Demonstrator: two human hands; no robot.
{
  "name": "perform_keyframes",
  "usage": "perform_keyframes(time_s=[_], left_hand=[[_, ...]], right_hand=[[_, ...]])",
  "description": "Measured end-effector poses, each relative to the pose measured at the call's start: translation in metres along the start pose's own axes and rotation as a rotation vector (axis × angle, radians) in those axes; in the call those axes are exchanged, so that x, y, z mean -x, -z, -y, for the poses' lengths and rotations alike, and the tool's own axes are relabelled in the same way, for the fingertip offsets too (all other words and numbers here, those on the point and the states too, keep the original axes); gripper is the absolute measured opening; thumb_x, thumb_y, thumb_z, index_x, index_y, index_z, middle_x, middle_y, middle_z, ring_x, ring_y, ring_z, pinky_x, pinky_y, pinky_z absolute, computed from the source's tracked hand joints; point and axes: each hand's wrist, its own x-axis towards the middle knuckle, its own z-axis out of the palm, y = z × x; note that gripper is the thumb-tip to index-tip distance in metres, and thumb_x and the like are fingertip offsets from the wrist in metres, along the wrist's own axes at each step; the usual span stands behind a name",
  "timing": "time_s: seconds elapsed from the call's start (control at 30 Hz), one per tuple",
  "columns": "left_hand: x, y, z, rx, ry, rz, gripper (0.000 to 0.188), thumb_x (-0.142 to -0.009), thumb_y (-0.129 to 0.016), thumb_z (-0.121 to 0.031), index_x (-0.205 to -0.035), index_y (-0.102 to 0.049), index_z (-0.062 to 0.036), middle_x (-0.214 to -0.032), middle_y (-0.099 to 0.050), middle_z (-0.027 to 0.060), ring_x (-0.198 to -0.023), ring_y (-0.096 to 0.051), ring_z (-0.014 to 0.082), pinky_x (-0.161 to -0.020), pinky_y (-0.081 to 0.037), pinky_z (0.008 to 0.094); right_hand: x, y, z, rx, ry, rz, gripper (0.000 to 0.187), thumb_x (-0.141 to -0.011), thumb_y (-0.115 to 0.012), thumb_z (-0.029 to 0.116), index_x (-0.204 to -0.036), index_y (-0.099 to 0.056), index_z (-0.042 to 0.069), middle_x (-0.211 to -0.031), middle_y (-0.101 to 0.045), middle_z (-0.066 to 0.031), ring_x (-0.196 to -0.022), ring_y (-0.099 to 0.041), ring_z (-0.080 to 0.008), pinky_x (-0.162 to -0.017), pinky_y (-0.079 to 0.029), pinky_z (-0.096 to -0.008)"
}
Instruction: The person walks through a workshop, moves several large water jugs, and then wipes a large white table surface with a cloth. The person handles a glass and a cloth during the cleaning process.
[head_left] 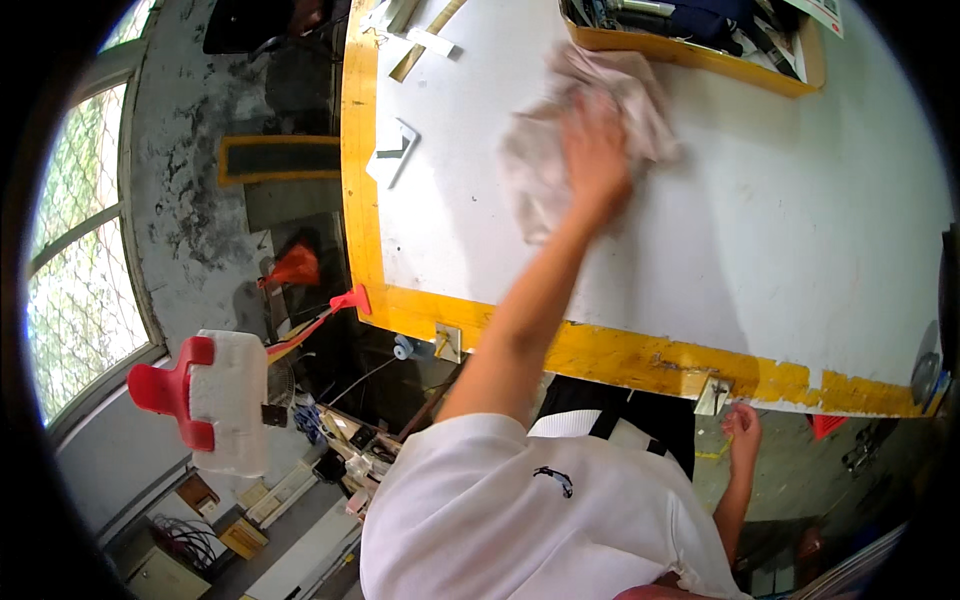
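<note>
My left arm reaches out over the white table top (460,200). My left hand (598,150) presses down on a crumpled pale pink cloth (540,150), its fingers blurred by motion over the fabric. The cloth spreads out on both sides of the hand, below the cardboard box. My right hand (742,430) hangs low just outside the table's near edge, beside a small metal plate (713,394). Its fingers are loosely bent, and nothing shows in them.
An open cardboard box (700,60) of tools and dark items stands at the far right. A white angled piece (393,152) and several strips (430,40) lie at the left. A red-clamped white block (228,400) sticks out beyond the yellow table edge (362,180).
</note>
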Motion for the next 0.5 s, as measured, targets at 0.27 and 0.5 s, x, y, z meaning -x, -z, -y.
perform_keyframes(time_s=[0.27, 0.5], left_hand=[[0.177, 0.011, -0.053, 0.740, -0.374, 0.328, 0.047, -0.081, -0.055, -0.038, -0.123, -0.050, -0.0161, -0.143, -0.025, 0.0079, -0.133, -0.016, 0.0331, -0.107, -0.018, 0.0469], [0.230, 0.011, 0.064, 0.104, 0.041, 0.182, 0.054, -0.083, -0.047, -0.035, -0.135, -0.037, -0.0204, -0.146, -0.014, 0.0160, -0.134, -0.006, 0.0401, -0.105, -0.002, 0.0554]], right_hand=[[-0.013, 0.002, 0.011, 0.025, 0.139, -0.065, 0.017, -0.086, -0.051, 0.006, -0.100, -0.057, -0.001, -0.083, -0.060, -0.0055, -0.070, -0.056, -0.0102, -0.063, -0.046, -0.0247], [-0.019, 0.030, 0.034, 0.237, 0.234, -0.244, 0.013, -0.084, -0.052, 0.006, -0.093, -0.058, 0.000, -0.073, -0.061, -0.0064, -0.061, -0.057, -0.0123, -0.057, -0.046, -0.0265]])
